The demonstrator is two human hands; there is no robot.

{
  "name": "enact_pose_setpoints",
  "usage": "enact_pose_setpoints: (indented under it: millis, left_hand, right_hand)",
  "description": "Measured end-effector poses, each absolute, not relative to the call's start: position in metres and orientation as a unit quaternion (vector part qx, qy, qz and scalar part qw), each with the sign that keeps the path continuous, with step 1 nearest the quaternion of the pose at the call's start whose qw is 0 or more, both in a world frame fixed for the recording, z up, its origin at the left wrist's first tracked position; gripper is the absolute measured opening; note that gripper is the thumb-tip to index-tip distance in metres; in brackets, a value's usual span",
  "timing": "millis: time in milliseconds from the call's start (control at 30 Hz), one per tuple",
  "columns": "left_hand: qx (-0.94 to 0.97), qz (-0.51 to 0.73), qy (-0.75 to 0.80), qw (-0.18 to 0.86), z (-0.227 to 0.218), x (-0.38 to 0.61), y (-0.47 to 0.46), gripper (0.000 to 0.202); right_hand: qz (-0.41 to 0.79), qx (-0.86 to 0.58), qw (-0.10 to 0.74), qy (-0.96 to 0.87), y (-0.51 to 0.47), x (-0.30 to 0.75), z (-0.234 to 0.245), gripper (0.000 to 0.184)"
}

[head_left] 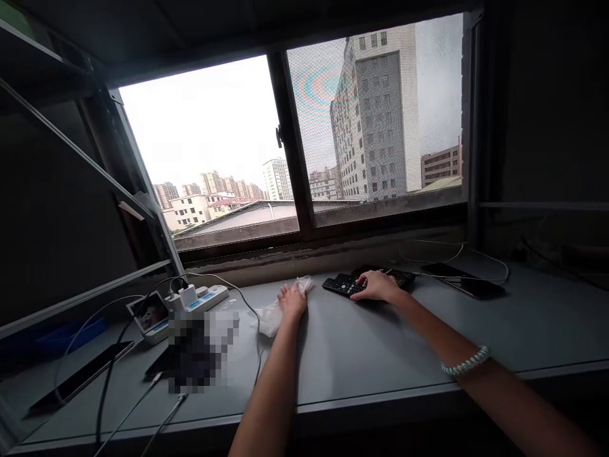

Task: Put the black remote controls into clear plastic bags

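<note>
My left hand (292,301) rests on a crumpled clear plastic bag (271,319), its fingers curled into the plastic near the back of the desk. To its right, my right hand (378,287) grips a black remote control (345,287), thumb on the near side and fingers over the far side. Other dark remotes lie close together there; another black remote (404,278) shows just beyond the hand. Part of the gripped remote is hidden under the palm.
A black phone (464,280) with a white cable lies at the right. On the left are a white power strip (207,297) with chargers, a propped device (151,314), a dark tablet (83,377) and several cables. A blurred patch covers something there. The window (304,228) stands behind the grey desk (352,362).
</note>
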State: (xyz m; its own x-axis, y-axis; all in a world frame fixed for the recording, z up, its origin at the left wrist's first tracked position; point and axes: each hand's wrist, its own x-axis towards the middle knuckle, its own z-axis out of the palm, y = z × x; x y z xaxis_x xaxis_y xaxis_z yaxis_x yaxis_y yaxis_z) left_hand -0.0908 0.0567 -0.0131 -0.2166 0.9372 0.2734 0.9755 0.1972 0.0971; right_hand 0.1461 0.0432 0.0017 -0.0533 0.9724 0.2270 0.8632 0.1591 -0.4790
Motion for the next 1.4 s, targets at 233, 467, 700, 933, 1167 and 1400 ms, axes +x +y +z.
enact_pose_setpoints:
  millis: [233,467,700,933,1167,1400]
  left_hand:
    - [-0.540,-0.153,-0.821,0.104,-0.016,-0.100,0.055,0.040]
    - [-0.516,-0.247,-0.801,0.176,0.000,-0.088,0.049,0.048]
    - [-0.727,-0.275,-0.583,0.236,0.016,-0.059,0.042,0.046]
    - [-0.795,-0.179,-0.566,0.126,-0.008,-0.047,0.039,0.017]
    - [-0.704,-0.128,-0.689,0.116,-0.011,-0.057,0.046,0.030]
    - [-0.653,-0.113,-0.747,0.041,-0.002,-0.076,0.049,0.041]
  right_hand:
    - [0.090,-0.690,0.246,-0.675,0.048,0.150,-0.001,0.046]
    - [0.078,-0.689,0.249,-0.676,0.051,0.152,-0.006,0.051]
    - [0.008,-0.655,0.280,-0.702,0.057,0.152,-0.011,0.036]
    - [0.014,-0.601,0.388,-0.699,0.055,0.148,-0.005,0.032]
    - [-0.019,-0.576,0.461,-0.675,0.050,0.145,0.002,0.026]
    - [-0.047,-0.545,0.507,-0.666,0.053,0.147,-0.001,0.023]
